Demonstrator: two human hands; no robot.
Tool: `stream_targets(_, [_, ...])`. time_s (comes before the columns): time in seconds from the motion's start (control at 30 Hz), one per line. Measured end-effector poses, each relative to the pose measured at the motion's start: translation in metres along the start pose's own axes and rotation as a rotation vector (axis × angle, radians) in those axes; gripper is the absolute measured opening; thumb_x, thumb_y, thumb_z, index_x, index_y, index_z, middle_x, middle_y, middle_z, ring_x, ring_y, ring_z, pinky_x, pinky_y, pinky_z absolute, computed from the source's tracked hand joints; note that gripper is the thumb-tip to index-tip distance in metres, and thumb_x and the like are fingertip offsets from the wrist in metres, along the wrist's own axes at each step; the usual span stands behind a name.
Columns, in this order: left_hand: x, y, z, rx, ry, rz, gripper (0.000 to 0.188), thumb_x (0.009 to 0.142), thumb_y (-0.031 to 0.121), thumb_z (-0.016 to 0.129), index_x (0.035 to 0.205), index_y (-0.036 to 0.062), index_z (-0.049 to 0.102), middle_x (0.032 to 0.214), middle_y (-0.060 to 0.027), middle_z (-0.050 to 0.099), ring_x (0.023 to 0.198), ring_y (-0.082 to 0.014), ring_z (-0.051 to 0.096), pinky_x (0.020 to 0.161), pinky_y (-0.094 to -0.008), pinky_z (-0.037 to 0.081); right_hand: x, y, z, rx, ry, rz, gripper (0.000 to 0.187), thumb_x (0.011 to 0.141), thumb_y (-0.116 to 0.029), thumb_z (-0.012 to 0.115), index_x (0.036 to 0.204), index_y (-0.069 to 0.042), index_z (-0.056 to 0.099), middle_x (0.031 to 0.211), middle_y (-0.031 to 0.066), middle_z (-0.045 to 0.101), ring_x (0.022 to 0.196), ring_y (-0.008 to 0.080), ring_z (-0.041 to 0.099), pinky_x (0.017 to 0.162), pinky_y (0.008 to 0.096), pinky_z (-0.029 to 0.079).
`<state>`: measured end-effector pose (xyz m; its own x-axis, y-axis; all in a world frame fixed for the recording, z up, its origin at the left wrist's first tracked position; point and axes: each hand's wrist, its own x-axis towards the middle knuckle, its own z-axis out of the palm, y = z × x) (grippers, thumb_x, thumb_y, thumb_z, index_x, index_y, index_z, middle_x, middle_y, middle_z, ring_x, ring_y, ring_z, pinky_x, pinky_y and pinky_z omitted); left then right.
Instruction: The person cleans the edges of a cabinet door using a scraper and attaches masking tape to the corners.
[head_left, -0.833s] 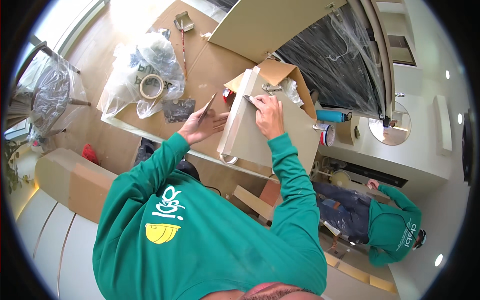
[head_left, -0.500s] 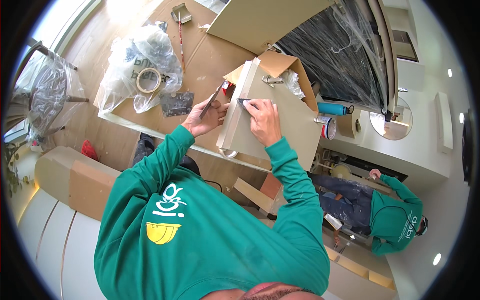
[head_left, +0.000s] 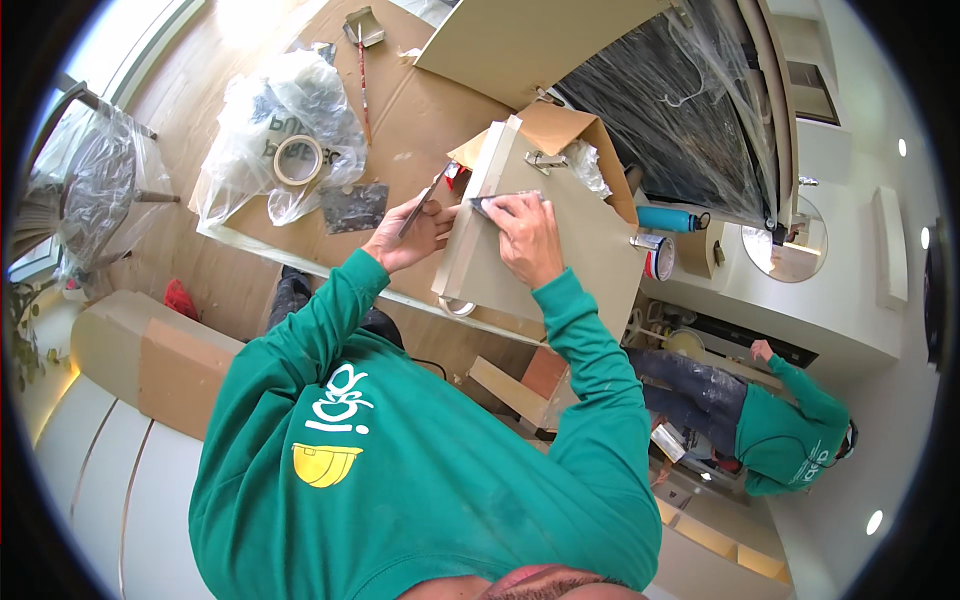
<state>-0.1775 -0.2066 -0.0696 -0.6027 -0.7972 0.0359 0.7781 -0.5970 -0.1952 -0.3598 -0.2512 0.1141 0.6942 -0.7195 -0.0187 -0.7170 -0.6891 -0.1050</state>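
My left hand [head_left: 405, 238] is closed on a thin, dark flat scraper [head_left: 423, 203], held upright beside the panel's left edge. A beige cabinet panel [head_left: 560, 250] lies on the table, with a lighter strip [head_left: 478, 205] along its left border and a metal hinge [head_left: 545, 160] near its far end. Above that strip, my right hand [head_left: 528, 240] grips a small dark putty knife [head_left: 481, 206], its blade at the panel's surface. The fingers partly cover the knife. A roll of tape [head_left: 457, 307] shows under the panel's near corner.
Left on the cardboard-covered table [head_left: 415, 115] are a plastic bag [head_left: 260, 120], a tape roll [head_left: 297, 160], a dark flat sheet [head_left: 354, 208] and a brush [head_left: 363, 85]. At right stand an open carton [head_left: 610, 150], a blue bottle [head_left: 668, 218] and a can [head_left: 657, 262]. A co-worker [head_left: 780, 430] bends at far right.
My right hand and its putty knife have shifted slightly left over the panel's edge strip. My left hand stays nearly still. The co-worker has moved a little, with the arm lower.
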Motion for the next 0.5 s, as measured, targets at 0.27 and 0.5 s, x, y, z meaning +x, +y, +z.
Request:
stream_targets(0.27, [0.0, 0.0, 0.001, 0.028, 0.036, -0.002, 0.031, 0.097, 0.045, 0.063, 0.078, 0.02, 0.064, 0.152, -0.0132, 0.051, 0.136, -0.0278, 0.045, 0.118, -0.0455, 0.025, -0.018, -0.011, -0.012, 0.034, -0.09, -0.038, 0.038, 0.077, -0.001, 0.063, 0.113, -0.01, 0.074, 0.113, -0.0003, 0.068, 0.104, 0.0246, 0.056, 0.086, 0.0426, 0.042])
stream_targets(0.5, [0.001, -0.001, -0.005, -0.003, 0.02, -0.018, 0.025, 0.099, 0.04, 0.059, 0.082, 0.0208, 0.06, 0.148, -0.0111, 0.052, 0.13, -0.025, 0.047, 0.112, -0.0419, 0.029, 0.017, 0.013, -0.006, 0.031, 0.104, 0.124, 0.04, 0.078, 0.002, 0.061, 0.114, -0.009, 0.074, 0.11, -0.0008, 0.067, 0.103, 0.0252, 0.055, 0.088, 0.0408, 0.042])
